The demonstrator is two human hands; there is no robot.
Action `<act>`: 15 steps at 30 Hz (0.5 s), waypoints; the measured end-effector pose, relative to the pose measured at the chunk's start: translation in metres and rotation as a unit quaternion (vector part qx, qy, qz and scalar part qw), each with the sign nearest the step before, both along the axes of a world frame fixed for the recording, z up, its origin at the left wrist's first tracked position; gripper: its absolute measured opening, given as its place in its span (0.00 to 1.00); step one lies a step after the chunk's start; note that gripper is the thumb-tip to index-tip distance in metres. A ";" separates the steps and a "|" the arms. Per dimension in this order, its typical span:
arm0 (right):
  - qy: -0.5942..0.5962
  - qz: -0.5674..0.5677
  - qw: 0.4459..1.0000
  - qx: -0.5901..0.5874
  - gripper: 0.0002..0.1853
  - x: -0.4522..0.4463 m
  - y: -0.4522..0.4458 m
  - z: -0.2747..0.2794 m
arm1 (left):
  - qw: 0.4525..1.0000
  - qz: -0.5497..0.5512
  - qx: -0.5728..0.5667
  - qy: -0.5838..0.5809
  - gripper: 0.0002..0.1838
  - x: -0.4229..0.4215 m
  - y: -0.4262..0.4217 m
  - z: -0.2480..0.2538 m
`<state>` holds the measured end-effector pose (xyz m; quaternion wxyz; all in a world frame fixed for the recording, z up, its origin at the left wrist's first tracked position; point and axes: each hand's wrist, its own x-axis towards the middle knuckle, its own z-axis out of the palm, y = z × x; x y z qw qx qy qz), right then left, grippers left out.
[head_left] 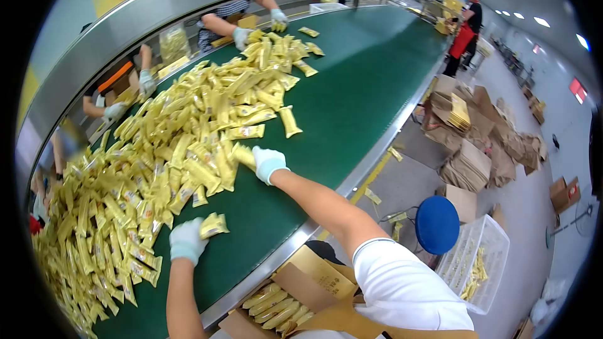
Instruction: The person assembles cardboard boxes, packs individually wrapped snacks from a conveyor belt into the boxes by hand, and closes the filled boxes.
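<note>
Both my hands wear pale gloves and reach over a green conveyor belt [352,107]. My left hand [188,241] is closed on a yellow snack packet [215,226], which sticks out past the fingertips. Farther up, my right hand [270,164] grips another yellow packet [244,156] at the edge of a big heap of packets [182,144]. That heap spreads along the left side of the belt. Close to my body, below the belt edge, an open cardboard box [314,279] holds several packets [276,307] laid in a row.
Across the belt, co-workers' gloved hands [241,38] touch the heap. A person in a red apron [463,39] stands at the far end. To the right are a blue stool [437,225], a white crate [496,257] with packets, and flattened cardboard [468,166] on the floor.
</note>
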<state>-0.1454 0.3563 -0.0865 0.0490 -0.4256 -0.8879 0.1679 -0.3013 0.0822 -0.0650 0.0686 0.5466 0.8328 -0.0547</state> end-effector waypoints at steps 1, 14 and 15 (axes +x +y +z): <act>-0.011 0.043 0.999 0.026 0.12 0.018 -0.005 0.002 | 0.998 0.057 -0.006 0.007 0.22 -0.004 -0.017 -0.005; 0.089 0.220 0.939 0.248 0.52 0.106 -0.070 -0.031 | 0.990 0.104 0.079 0.049 0.57 0.044 -0.117 -0.035; 0.027 0.229 0.951 0.205 0.53 0.103 -0.067 -0.018 | 0.992 0.117 0.032 0.039 0.57 0.048 -0.108 -0.018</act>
